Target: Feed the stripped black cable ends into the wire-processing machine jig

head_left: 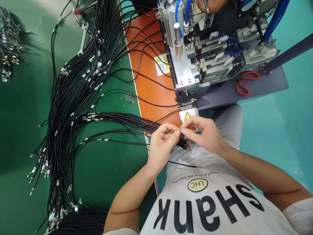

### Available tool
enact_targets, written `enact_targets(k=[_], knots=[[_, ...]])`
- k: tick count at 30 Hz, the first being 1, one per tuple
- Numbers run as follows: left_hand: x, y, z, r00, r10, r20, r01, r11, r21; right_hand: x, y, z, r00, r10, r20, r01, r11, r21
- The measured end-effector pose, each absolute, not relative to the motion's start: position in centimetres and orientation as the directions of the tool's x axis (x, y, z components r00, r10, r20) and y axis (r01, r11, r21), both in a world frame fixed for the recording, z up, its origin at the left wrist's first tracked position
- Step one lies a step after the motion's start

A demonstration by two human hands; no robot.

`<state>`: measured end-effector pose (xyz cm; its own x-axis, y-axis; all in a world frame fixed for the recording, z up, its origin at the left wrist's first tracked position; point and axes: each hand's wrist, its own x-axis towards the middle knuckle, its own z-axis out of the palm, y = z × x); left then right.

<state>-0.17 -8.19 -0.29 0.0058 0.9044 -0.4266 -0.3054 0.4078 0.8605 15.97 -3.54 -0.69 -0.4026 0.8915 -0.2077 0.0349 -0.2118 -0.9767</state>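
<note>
Green wire [180,129] pinched by fingers [173,137] of left hand [160,145] and right hand [205,133]; black cables [122,118] beneath.

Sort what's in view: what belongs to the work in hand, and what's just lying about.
Belongs:
- thin wire in left hand and right hand
- black cables close by
- likely the machine

Lying about, apparently:
- wrench on green table
- red-handled scissors near machine

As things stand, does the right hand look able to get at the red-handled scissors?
Probably yes, after releasing the thin wire: the red-handled scissors lie with handles uncovered on the grey plate, and nothing visible blocks the path from the right hand.
</note>
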Motion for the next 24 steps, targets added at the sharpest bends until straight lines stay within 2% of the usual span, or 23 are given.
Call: enact_targets(k=[17,20,24], knots=[[-0.1,-8.2,-0.3,-0.004,0.917,-0.398,-0.312,0.377,0.872,15.8,-3.7,-1.4,-0.434,0.842,-0.321,-0.11,-0.403,-0.909],[0.1,-8.1,-0.3,-0.013,0.917,-0.398,-0.316,0.374,0.872,15.7,-3.9,-1.4,-0.411,0.856,-0.314,-0.086,-0.379,-0.921],[0.4,-8.1,-0.3,-0.057,0.913,-0.403,-0.349,0.36,0.865,15.3,-4.7,-1.5,-0.339,0.91,-0.238,-0.023,-0.261,-0.965]])
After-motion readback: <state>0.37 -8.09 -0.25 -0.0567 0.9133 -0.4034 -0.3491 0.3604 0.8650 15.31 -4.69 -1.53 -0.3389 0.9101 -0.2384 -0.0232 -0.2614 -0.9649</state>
